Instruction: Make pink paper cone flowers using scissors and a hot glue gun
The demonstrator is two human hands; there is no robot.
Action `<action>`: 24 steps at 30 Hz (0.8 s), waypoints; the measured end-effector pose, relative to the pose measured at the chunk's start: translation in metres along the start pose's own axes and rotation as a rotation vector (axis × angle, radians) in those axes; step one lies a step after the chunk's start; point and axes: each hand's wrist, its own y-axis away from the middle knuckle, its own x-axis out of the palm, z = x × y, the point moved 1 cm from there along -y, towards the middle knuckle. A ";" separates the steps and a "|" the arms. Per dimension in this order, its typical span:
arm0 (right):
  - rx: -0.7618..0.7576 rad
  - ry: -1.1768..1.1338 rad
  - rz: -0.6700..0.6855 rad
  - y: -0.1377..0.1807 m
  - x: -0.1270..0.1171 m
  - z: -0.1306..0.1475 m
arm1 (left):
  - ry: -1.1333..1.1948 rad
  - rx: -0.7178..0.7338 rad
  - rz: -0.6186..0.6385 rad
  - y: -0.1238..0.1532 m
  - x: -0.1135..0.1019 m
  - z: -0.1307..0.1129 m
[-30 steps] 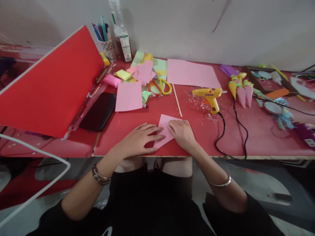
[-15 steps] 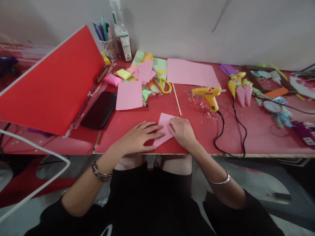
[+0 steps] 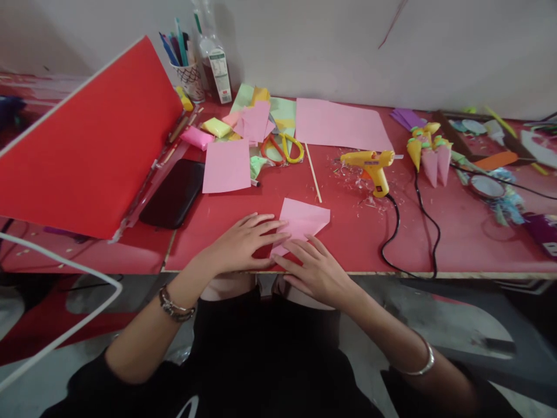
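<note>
A folded piece of pink paper (image 3: 302,217) lies on the red table near its front edge, one side slanting toward the lower left. My left hand (image 3: 249,241) rests over the paper's left side, fingers spread and pressing it to the table. My right hand (image 3: 315,267) is at the paper's lower edge with its fingers stretched out, their tips close to the left hand's. The paper's lower left corner is partly hidden under the fingers. Another pink sheet (image 3: 227,166) lies flat beyond my left hand.
Right of the paper, a yellow glue gun (image 3: 369,168) lies among glue strands, its black cord looping toward the table edge. A thin wooden stick (image 3: 313,173), yellow-handled scissors (image 3: 292,148) and a black phone-like case (image 3: 173,194) lie around. A red board (image 3: 100,145) leans at left.
My right hand has moved down and left from the paper's upper right to its lower edge, its curled fingers now stretched out. The left hand stays put.
</note>
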 end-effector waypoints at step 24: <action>0.492 0.115 -0.027 0.042 -0.018 -0.060 | 0.066 -0.117 0.095 0.005 -0.005 0.000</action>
